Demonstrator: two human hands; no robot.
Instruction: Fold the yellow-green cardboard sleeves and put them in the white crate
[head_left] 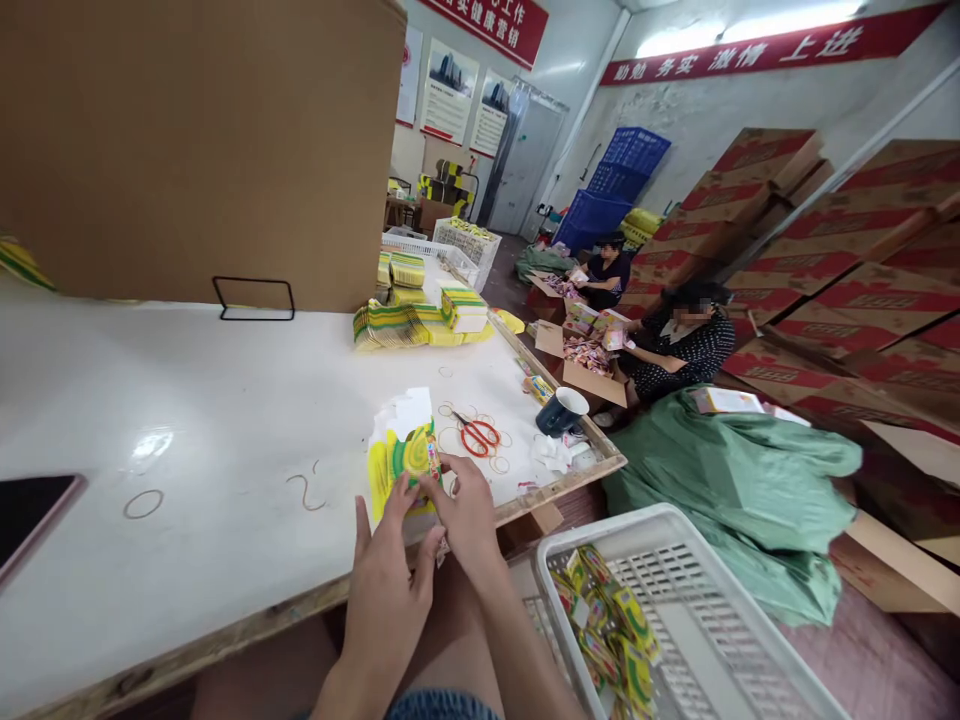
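Observation:
Near the table's front edge, my left hand [391, 565] and my right hand [466, 508] come together at a small yellow-and-green printed packet [414, 455]. Its lower edge is pinched between the fingertips of both hands. The left thumb is bent inward, and something small and pale below the fingers is too hidden to name. Just behind the packet lies a fanned stack of yellow and white cards [380, 455]. Orange-handled scissors [478, 437] rest to the right of it among several loose rubber bands [501, 464].
A white plastic basket [679, 520] with several yellow-green packets stands low at the right. Bundled cards [420, 325] lie at the table's back, beside a large cardboard box [202, 150]. A dark mug [562, 410] stands at the right edge. Two people sit beyond, at open cartons.

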